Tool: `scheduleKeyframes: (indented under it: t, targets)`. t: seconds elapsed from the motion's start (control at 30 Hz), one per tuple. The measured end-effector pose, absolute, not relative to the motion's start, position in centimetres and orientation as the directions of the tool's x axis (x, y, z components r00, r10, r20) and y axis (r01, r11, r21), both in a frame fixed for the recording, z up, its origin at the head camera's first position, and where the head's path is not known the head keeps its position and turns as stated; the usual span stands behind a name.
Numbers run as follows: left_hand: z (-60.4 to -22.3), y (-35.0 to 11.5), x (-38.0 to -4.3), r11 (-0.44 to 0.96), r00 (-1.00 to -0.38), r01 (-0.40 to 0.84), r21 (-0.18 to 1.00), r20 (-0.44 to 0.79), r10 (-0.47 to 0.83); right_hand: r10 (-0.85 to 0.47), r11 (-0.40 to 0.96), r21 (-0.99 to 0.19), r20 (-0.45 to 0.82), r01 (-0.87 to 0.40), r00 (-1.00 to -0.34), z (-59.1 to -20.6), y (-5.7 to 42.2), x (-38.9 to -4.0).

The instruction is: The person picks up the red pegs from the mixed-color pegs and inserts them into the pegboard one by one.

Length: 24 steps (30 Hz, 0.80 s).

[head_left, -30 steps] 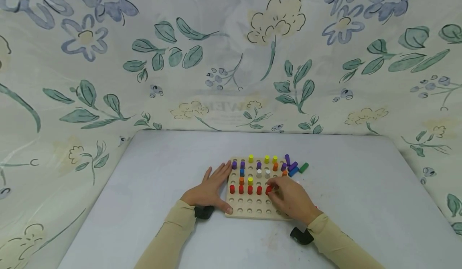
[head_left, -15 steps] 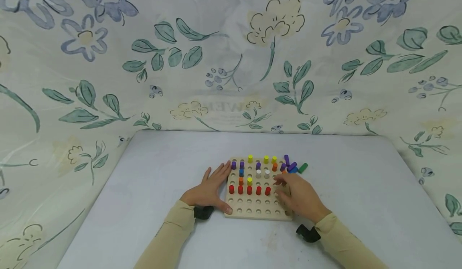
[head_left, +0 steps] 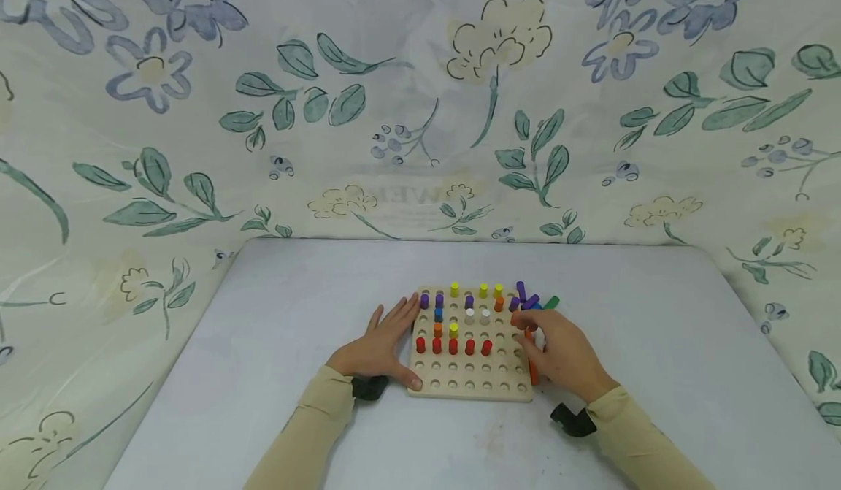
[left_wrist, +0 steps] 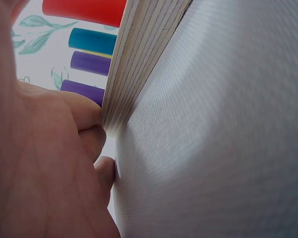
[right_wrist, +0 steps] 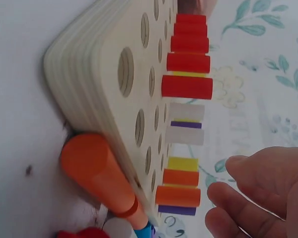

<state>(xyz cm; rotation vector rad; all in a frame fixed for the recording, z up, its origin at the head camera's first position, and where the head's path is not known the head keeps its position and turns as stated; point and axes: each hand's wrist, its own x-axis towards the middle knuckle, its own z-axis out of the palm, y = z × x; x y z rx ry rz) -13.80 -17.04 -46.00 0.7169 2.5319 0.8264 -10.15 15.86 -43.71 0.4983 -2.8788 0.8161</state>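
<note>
A pale wooden pegboard lies on the table with coloured pegs standing in some of its round holes. One row holds several red pegs. My left hand rests at the board's left side, fingers spread along the edge and thumb at the near corner. Over the board's right edge is my right hand, holding nothing. Its fingertips are close to an upright orange peg, with a gap between them in the right wrist view. Below that hand, a loose orange peg lies against the board's side.
Loose purple pegs and a green peg lie off the board's far right corner. A red peg and a white peg are partly visible on the table beside the board. A floral cloth hangs behind.
My right hand has let go of the red peg at the row's right end and moved right, to the board's edge. The left hand keeps its place.
</note>
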Motion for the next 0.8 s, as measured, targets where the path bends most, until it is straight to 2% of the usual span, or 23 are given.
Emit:
scheduleKeyframes:
  t: [0.8]
  targets:
    - [-46.3, -17.2, -13.8, 0.704, -0.797, 0.358, 0.614, -0.191, 0.572, -0.217, 0.844, -0.458, 0.182, -0.278, -0.959, -44.0, 19.4, -9.6]
